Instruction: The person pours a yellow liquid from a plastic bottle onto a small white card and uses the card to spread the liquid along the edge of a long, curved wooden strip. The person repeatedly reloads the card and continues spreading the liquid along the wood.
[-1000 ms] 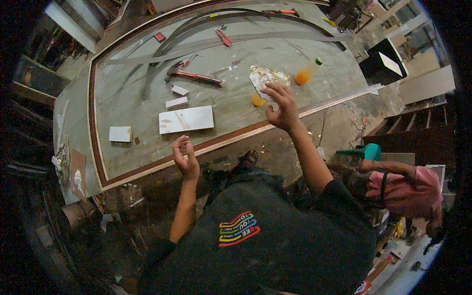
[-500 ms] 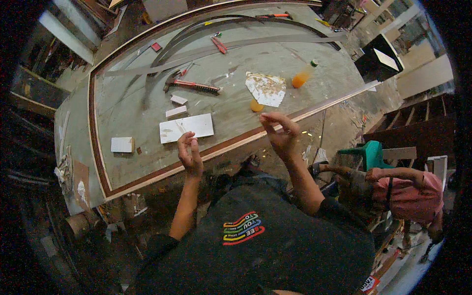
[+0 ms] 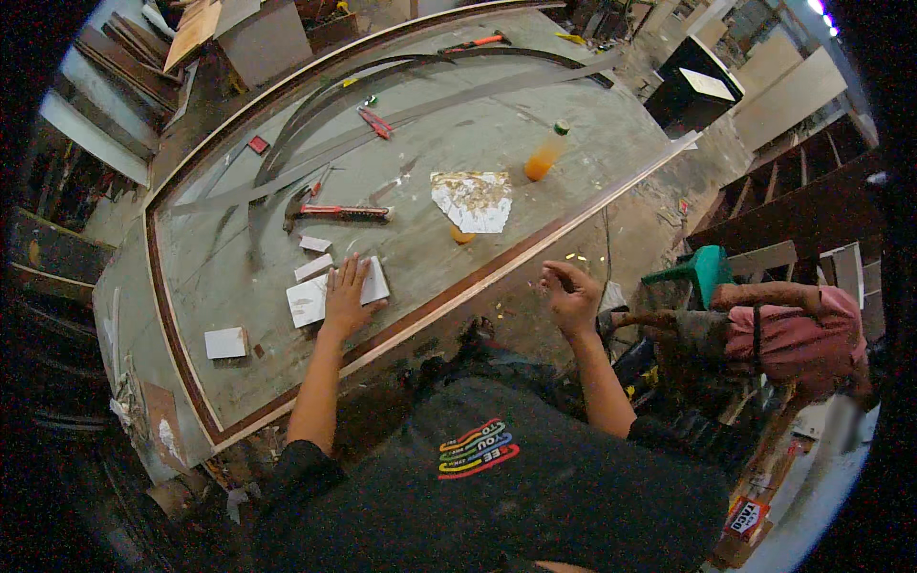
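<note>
Head view: a big grey work panel (image 3: 535, 143) with a brown curved rim fills the scene. Near its front edge lies a white rectangular board (image 3: 310, 298); the left hand (image 3: 346, 298) rests flat on it, fingers spread. Off the panel, the right hand (image 3: 571, 296) hovers loosely curled, seemingly empty.

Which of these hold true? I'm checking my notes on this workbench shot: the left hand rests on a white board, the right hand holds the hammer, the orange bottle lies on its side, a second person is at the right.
1. The left hand lies flat on a white board. True.
2. The right hand holds the hammer. False: the hammer lies on the table, far from that hand.
3. The orange bottle lies on its side. False: it stands upright.
4. Another person in a pink top is at the right. True.
</note>
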A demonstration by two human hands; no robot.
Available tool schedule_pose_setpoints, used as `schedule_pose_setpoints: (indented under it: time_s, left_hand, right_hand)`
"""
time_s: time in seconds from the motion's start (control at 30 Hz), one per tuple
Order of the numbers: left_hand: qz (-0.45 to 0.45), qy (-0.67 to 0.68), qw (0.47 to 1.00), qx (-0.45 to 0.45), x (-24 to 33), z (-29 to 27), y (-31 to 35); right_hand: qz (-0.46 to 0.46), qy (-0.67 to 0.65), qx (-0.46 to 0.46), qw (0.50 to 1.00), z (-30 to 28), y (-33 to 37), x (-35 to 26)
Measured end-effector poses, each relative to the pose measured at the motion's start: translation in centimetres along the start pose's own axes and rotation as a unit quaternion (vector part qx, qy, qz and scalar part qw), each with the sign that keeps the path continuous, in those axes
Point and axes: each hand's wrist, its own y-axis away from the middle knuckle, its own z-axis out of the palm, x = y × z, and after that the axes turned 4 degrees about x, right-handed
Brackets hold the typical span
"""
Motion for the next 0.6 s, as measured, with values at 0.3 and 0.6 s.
schedule_pose_setpoints:
  time_s: [0.3,0.6]
  left_hand:
    - [-0.033,-0.034,0.994,0.094,-4.5,0.1,-5.7]
    - [-0.066,-0.037,0.993,0.094,-6.0,-0.8,-9.2]
  right_hand:
    - [0.108,0.178,0.027,0.978,-6.5,7.3,15.6]
    - [0.242,0.158,0.046,0.956,-4.3,9.4,5.8]
